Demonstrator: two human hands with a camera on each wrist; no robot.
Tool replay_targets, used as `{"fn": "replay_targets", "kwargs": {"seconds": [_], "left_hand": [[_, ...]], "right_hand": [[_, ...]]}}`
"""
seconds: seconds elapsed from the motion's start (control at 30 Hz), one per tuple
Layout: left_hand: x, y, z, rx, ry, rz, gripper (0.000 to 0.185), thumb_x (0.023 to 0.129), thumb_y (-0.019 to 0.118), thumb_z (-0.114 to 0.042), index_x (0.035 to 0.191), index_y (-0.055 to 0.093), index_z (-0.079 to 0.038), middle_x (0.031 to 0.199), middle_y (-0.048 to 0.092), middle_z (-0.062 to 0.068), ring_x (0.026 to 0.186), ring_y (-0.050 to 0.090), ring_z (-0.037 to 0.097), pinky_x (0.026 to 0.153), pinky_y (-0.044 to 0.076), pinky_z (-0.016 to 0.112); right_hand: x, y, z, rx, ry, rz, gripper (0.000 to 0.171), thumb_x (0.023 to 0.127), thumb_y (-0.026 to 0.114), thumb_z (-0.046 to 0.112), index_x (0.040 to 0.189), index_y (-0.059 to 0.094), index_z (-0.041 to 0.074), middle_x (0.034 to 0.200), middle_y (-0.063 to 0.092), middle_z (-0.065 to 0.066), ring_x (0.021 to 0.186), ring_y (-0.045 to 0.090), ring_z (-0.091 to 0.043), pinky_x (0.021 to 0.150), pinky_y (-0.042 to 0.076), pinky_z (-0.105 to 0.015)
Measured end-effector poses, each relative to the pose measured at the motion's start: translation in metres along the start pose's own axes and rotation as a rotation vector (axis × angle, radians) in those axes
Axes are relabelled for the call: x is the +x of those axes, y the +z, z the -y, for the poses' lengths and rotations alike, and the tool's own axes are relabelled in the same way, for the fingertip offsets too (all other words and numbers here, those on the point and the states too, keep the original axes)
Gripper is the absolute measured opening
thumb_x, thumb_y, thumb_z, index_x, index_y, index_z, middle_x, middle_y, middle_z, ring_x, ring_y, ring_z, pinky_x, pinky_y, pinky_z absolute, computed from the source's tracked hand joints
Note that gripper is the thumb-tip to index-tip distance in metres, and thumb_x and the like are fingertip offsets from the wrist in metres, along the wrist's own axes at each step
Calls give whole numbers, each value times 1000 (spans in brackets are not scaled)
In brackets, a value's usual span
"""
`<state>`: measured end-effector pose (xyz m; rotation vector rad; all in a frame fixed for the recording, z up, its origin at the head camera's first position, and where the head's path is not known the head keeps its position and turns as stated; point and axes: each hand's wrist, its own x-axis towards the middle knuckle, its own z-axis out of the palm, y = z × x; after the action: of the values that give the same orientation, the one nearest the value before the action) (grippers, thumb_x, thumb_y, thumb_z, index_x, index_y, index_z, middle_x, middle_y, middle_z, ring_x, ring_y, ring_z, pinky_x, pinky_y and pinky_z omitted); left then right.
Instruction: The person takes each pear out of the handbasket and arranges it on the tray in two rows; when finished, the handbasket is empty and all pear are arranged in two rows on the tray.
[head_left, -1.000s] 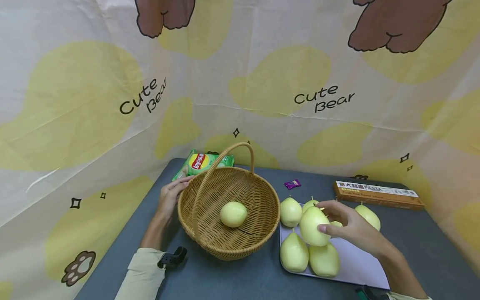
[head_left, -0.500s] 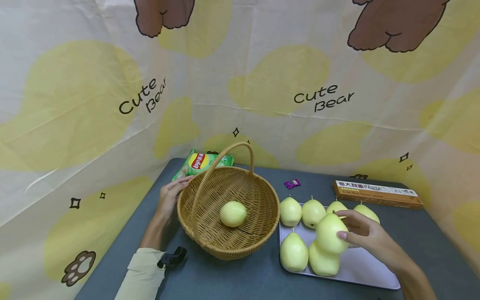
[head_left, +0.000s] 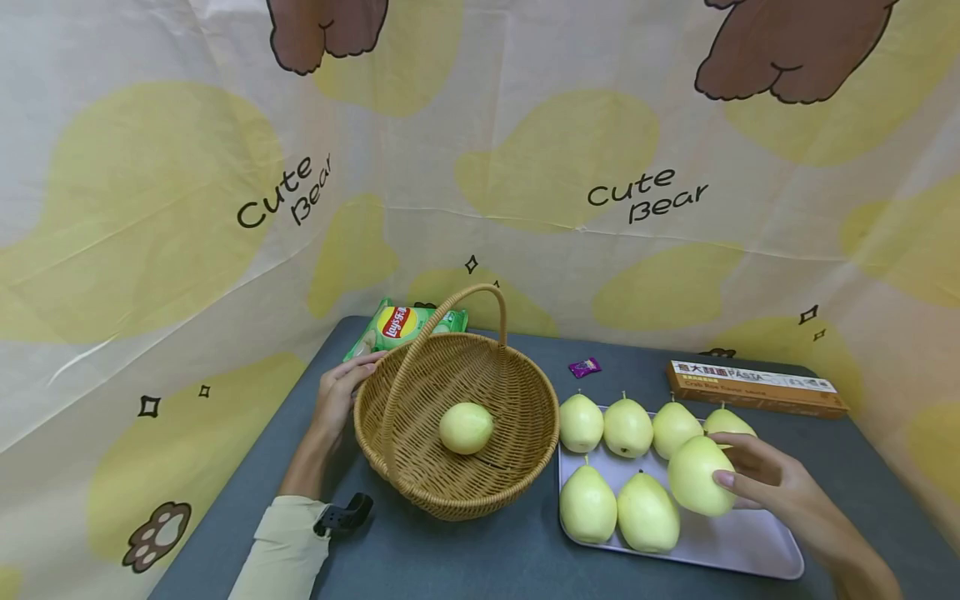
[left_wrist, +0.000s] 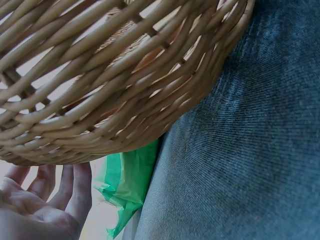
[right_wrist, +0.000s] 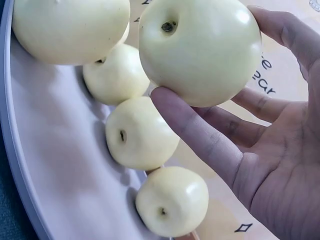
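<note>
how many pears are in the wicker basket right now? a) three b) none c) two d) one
d: the head view shows a single pear lying on the bottom of the wicker basket; the other pears are on the tray or in the right hand.

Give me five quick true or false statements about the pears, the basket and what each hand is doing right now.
1. The right hand holds a pear over the tray. True.
2. The wicker basket holds three pears. False: one pear lies in it.
3. The left hand touches the basket's rim. True.
4. The chips bag lies on the tray. False: it lies on the table behind the basket.
5. The pasta box lies behind the tray. True.
</note>
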<state>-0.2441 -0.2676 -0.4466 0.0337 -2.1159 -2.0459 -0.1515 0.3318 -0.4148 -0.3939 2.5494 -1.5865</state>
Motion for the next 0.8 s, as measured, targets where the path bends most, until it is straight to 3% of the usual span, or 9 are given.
{"fn": "replay_targets", "kwargs": {"seconds": [0.4,0.57,0.67,0.8], "left_hand": [[0,1,-2,11,1,1,41,109,60,-29,137,71,-2,128,73,3,106,70,12,78,63,25],[0,0,-2,16,-2,2,42,108,60,-29,137,71,-1,124,73,0,105,70,10,78,63,25],[0,0,-2,18,-2,1,41,108,60,-29,137,71,-2,122,74,-1,105,70,10,78,63,25],[0,0,-2,13,-1,-2,40,108,60,-28,136,72,-3,121,73,-1,106,69,11,79,63,25]], "right_hand": [[-3,-10,-17,0,146,8,43,109,60,17,151,51,13,122,70,16,108,68,-3,80,64,-37],[-3,-11,-25,28,151,43,43,109,60,14,151,52,13,120,71,12,107,68,-6,81,65,-38],[-3,-12,-29,23,170,71,46,109,60,16,153,50,9,123,70,11,109,67,-3,83,65,-38],[-3,-14,-31,2,219,114,56,108,60,21,157,43,0,138,64,-1,113,63,1,85,64,-38]]}}
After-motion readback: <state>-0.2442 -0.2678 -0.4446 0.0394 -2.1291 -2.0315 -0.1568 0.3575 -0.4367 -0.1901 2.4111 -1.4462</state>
